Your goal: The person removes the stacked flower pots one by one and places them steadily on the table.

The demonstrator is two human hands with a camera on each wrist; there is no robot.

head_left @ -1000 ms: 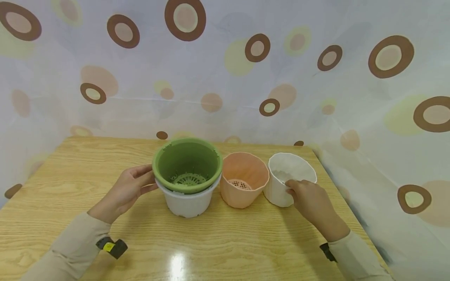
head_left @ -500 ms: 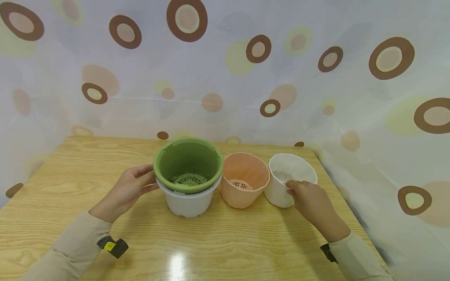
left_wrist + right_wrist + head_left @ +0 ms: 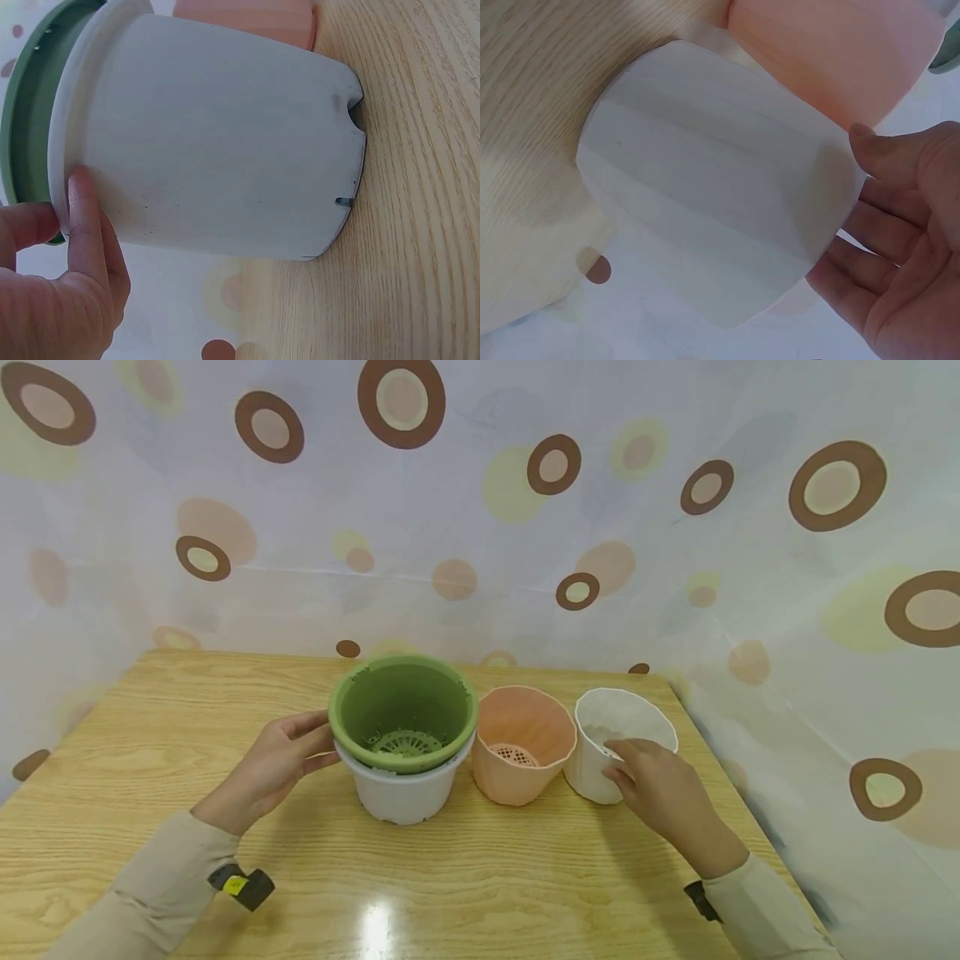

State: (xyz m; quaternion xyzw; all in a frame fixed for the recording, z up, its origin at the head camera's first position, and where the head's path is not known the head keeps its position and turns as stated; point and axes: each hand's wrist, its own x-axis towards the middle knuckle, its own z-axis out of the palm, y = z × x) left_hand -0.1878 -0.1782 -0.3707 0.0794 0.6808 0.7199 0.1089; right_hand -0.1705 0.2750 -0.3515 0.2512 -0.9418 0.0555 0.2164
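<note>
In the head view, a green flowerpot [image 3: 403, 710] sits nested in a white flowerpot [image 3: 402, 797] at the table's centre. My left hand [image 3: 264, 772] holds the white pot's rim from the left; the left wrist view shows the thumb at the rim and the fingers [image 3: 86, 240] under its lip. An orange pot [image 3: 517, 781] stands just to the right. Beyond it is a second white pot [image 3: 588, 768] with a wavy rim. My right hand [image 3: 667, 793] straddles that rim with thumb and fingers spread; in the right wrist view the fingers [image 3: 847, 292] are partly hidden behind it.
All the pots stand in a row on a wooden table [image 3: 450, 893], towards its back edge. A cloth [image 3: 465, 510] with brown and beige circles hangs behind and along the right side. The table's right edge runs close by the second white pot.
My right thumb and fingers have parted at the second white pot's rim, where they pinched it before. The left hand and the pots stay in place.
</note>
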